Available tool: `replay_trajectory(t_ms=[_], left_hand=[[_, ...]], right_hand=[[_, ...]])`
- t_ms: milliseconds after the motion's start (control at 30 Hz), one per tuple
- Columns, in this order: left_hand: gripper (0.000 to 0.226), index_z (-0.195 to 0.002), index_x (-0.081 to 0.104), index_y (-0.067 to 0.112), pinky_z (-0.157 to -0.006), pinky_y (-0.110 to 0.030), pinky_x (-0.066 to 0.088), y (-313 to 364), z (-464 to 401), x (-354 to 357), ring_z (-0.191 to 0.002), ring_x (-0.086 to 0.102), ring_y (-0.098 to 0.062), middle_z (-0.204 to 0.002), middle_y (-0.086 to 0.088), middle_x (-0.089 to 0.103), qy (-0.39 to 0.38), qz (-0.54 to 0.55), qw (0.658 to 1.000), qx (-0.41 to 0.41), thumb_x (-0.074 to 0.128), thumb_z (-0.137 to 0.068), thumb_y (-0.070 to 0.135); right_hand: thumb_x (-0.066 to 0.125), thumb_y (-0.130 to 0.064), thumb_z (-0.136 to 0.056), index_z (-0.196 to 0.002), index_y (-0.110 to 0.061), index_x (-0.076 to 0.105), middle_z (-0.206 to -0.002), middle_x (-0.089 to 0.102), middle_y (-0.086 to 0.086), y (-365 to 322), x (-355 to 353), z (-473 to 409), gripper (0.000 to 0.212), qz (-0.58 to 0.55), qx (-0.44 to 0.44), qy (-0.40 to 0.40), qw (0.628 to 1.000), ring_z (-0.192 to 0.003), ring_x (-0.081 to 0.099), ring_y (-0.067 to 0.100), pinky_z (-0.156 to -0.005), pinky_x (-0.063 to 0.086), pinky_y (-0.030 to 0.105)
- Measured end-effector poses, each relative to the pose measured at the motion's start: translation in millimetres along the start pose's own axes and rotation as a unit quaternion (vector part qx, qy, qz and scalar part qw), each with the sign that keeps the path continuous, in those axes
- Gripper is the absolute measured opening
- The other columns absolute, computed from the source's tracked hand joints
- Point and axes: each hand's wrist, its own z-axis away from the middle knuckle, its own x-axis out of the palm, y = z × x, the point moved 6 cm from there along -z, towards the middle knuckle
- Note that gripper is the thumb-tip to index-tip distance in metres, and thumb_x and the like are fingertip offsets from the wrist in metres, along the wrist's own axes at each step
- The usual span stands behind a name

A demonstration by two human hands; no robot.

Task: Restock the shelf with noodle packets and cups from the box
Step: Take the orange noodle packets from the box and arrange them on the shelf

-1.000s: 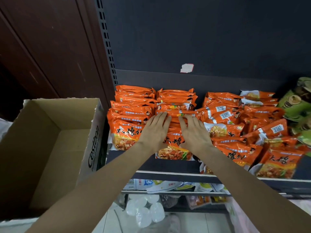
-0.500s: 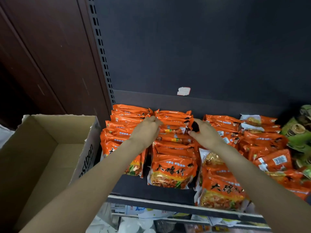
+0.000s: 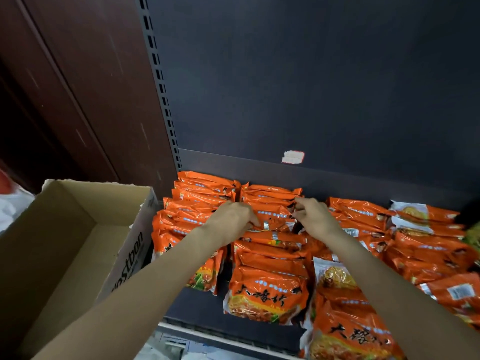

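Straightening the middle row of glossy orange plastic noodle packets (image 3: 270, 222) on the dark metal shelf (image 3: 197, 305).
Left hand (image 3: 231, 219) and right hand (image 3: 314, 216) pinch one packet's ends; next, probably seat it upright.

I count two bare hands (image 3: 233, 219), one open brown cardboard box (image 3: 65, 229), one white paper sticker (image 3: 293, 157) — orange foil noodle packets (image 3: 270, 294) in four rows, too many to count.

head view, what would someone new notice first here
The rows of bright orange noodle packets overlapping across the dark shelf catch the eye first. Right after that come the two bare hands meeting over the middle row: the left hand and the right hand each pinch at a packet near the back. To the left sits an open cardboard box, whose visible inside looks empty.
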Motion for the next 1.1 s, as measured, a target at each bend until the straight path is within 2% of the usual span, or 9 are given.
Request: replay_trajectory(t_ms=[100, 300, 433, 567, 633, 767, 933, 1000, 1100], left_hand=[[0.032, -0.122, 0.063, 0.024, -0.103, -0.033, 0.037, -2.0, 1.0, 1.3, -0.117, 0.052, -0.016, -0.123, 0.002, 0.060, -0.010, 0.008, 1.000, 0.010, 0.052, -0.094, 0.013], [0.040, -0.133, 0.050, 0.025, -0.108, -0.036, 0.030, -16.0, 9.1, -14.2, -0.129, 0.038, -0.018, -0.134, 0.001, 0.048, 0.020, -0.013, 0.999, -0.034, 0.056, -0.093, 0.023], [0.039, -0.130, 0.054, 0.023, -0.106, -0.036, 0.033, -27.4, 13.0, -16.2, -0.127, 0.041, -0.020, -0.131, -0.001, 0.052, 0.004, -0.050, 0.997, -0.053, 0.060, -0.091, 0.020], [0.030, -0.123, 0.060, 0.021, -0.104, -0.033, 0.033, -25.7, 11.2, -19.1, -0.121, 0.049, -0.020, -0.126, -0.002, 0.058, 0.011, -0.050, 0.997, -0.061, 0.056, -0.093, 0.019], [0.023, -0.114, 0.066, 0.020, -0.101, -0.032, 0.035, -25.8, 10.2, -26.8, -0.114, 0.054, -0.019, -0.117, -0.001, 0.065, 0.036, -0.009, 0.997, -0.071, 0.054, -0.094, 0.019], [0.017, -0.098, 0.069, 0.016, -0.087, -0.036, 0.049, -27.6, 7.1, -36.6, -0.096, 0.063, -0.024, -0.100, -0.004, 0.070, 0.077, 0.061, 0.990, -0.096, 0.053, -0.093, 0.014], [0.013, -0.093, 0.071, 0.015, -0.081, -0.040, 0.053, -24.2, 3.9, -36.7, -0.090, 0.065, -0.026, -0.094, -0.009, 0.071, 0.104, 0.132, 0.980, -0.104, 0.058, -0.090, 0.014], [0.012, -0.092, 0.072, 0.014, -0.083, -0.039, 0.053, -21.3, 2.5, -37.4, -0.089, 0.065, -0.024, -0.093, -0.009, 0.071, 0.107, 0.152, 0.978, -0.094, 0.060, -0.089, 0.013], [0.013, -0.096, 0.072, 0.011, -0.088, -0.032, 0.051, -7.8, 0.3, -36.1, -0.092, 0.066, -0.018, -0.096, -0.007, 0.071, 0.096, 0.192, 0.975, -0.059, 0.061, -0.089, 0.009]], right_hand=[[0.050, -0.004, -0.095, -0.136, -0.009, 0.048, -0.122, 0.062, 0.013, 8.6, -7.7, -1.2, 0.042, 0.004, 0.001, 0.018, 1.000, -0.112, 0.059, 0.025, -0.096, 0.046, 0.033], [0.053, -0.014, -0.095, -0.123, -0.015, 0.060, -0.117, 0.064, 0.006, -3.4, -17.0, 12.3, 0.029, 0.025, -0.078, 0.063, 0.995, -0.105, 0.062, 0.017, -0.090, 0.051, 0.031], [0.064, -0.021, -0.088, -0.123, -0.022, 0.061, -0.124, 0.058, -0.002, -13.2, -1.4, 18.2, 0.035, 0.094, -0.127, -0.013, 0.987, -0.116, 0.054, 0.015, -0.098, 0.046, 0.035], [0.064, -0.018, -0.088, -0.093, -0.022, 0.070, -0.109, 0.064, 0.001, -13.1, 2.2, 13.9, 0.009, 0.138, -0.100, 0.035, 0.985, -0.103, 0.058, 0.017, -0.085, 0.049, 0.031], [0.062, -0.016, -0.088, -0.080, -0.021, 0.066, -0.102, 0.063, 0.003, -14.5, 1.4, 14.4, 0.010, 0.169, -0.094, 0.062, 0.979, -0.095, 0.058, 0.018, -0.075, 0.046, 0.026], [0.057, -0.011, -0.090, -0.095, -0.012, 0.069, -0.104, 0.058, 0.004, -13.0, 9.6, 12.7, 0.013, 0.190, -0.089, 0.030, 0.977, -0.096, 0.058, 0.020, -0.074, 0.046, 0.025], [0.050, -0.011, -0.094, -0.109, -0.012, 0.063, -0.105, 0.064, 0.009, -14.1, 12.6, 16.6, 0.020, 0.205, -0.046, -0.043, 0.977, -0.094, 0.062, 0.023, -0.073, 0.046, 0.025], [0.051, -0.016, -0.095, -0.117, -0.017, 0.062, -0.111, 0.065, 0.007, -19.1, 8.1, 20.0, 0.025, 0.211, -0.056, -0.025, 0.976, -0.099, 0.063, 0.022, -0.083, 0.052, 0.031], [0.058, -0.036, -0.091, -0.126, -0.026, 0.057, -0.117, 0.064, -0.001, -28.5, 3.0, 25.4, 0.036, 0.202, -0.101, 0.022, 0.974, -0.106, 0.061, 0.018, -0.084, 0.053, 0.035]])
